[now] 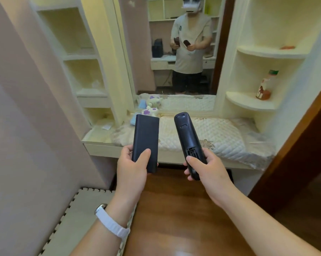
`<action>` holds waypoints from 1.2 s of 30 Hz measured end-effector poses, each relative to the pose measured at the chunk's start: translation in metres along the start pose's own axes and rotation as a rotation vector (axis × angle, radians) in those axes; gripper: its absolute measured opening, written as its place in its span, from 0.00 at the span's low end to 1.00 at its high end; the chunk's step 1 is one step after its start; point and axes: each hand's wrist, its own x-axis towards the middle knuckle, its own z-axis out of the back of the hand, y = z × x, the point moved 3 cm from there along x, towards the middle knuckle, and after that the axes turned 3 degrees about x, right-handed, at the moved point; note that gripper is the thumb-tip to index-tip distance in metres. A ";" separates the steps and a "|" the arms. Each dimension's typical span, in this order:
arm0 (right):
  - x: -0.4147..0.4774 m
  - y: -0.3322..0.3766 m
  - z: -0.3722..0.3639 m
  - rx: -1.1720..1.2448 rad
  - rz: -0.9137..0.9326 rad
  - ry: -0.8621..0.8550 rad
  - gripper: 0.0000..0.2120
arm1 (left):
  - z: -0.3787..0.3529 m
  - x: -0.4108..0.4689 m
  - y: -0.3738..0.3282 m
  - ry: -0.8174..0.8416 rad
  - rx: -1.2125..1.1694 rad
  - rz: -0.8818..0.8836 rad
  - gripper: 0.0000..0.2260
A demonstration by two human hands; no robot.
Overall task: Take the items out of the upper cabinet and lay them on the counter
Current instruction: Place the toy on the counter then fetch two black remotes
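My left hand [132, 169] grips the lower end of a flat dark power bank [146, 137], thumb on its face. A black remote control [188, 139] is held back-side up in my right hand [209, 169]; its battery compartment is uncovered. Both items hover just in front of the counter [104, 148], which is covered by a quilted white cloth [218, 133]. The upper cabinet is outside the view.
A mirror [174, 52] stands behind the counter and reflects a person. Open shelves flank it on the left [78, 56] and right [252, 104], with a bottle [265, 85] on the right one. A plush toy [150, 109] and a blue cloth [133, 121] lie at the counter's back left.
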 end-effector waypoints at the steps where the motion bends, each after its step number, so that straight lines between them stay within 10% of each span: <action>1: 0.016 -0.002 -0.004 -0.009 -0.012 -0.010 0.10 | -0.003 0.017 0.005 0.011 -0.016 0.019 0.10; 17: 0.204 -0.027 -0.007 -0.001 -0.135 -0.152 0.08 | -0.090 0.214 0.075 0.195 0.009 0.190 0.09; 36: 0.456 -0.071 0.128 0.016 -0.284 0.051 0.08 | -0.287 0.359 0.098 -0.018 0.150 0.295 0.07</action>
